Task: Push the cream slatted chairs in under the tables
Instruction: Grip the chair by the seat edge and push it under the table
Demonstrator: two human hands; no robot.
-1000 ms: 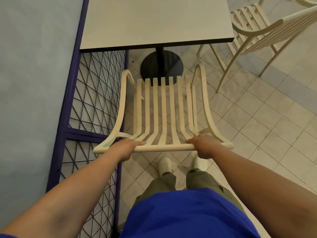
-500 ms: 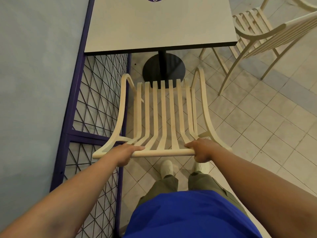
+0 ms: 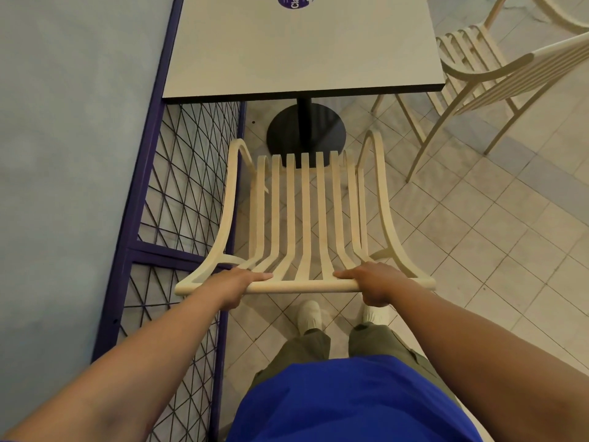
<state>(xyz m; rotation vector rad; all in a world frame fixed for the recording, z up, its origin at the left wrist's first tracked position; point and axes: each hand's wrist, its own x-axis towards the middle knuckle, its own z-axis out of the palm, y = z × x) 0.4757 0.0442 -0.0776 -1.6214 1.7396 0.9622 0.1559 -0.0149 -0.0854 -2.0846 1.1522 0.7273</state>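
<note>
A cream slatted chair (image 3: 306,218) stands directly in front of me, its seat facing a square grey table (image 3: 302,49) on a black pedestal with a round base (image 3: 328,132). The chair's front edge sits short of the table's near edge, over the base. My left hand (image 3: 236,283) grips the top rail of the backrest at its left part. My right hand (image 3: 374,282) grips the same rail at its right part. A second cream slatted chair (image 3: 497,71) stands at the table's right side, angled away.
A purple-framed wire mesh panel (image 3: 178,193) runs along the chair's left side against a pale blue wall (image 3: 73,154). My feet in white shoes (image 3: 309,314) stand just behind the chair. Tiled floor (image 3: 478,234) lies to the right.
The view has tilted up a little, showing more of the tabletop and its purple sticker. Both hands stay on the chair's top rail; the chair has hardly shifted relative to the table.
</note>
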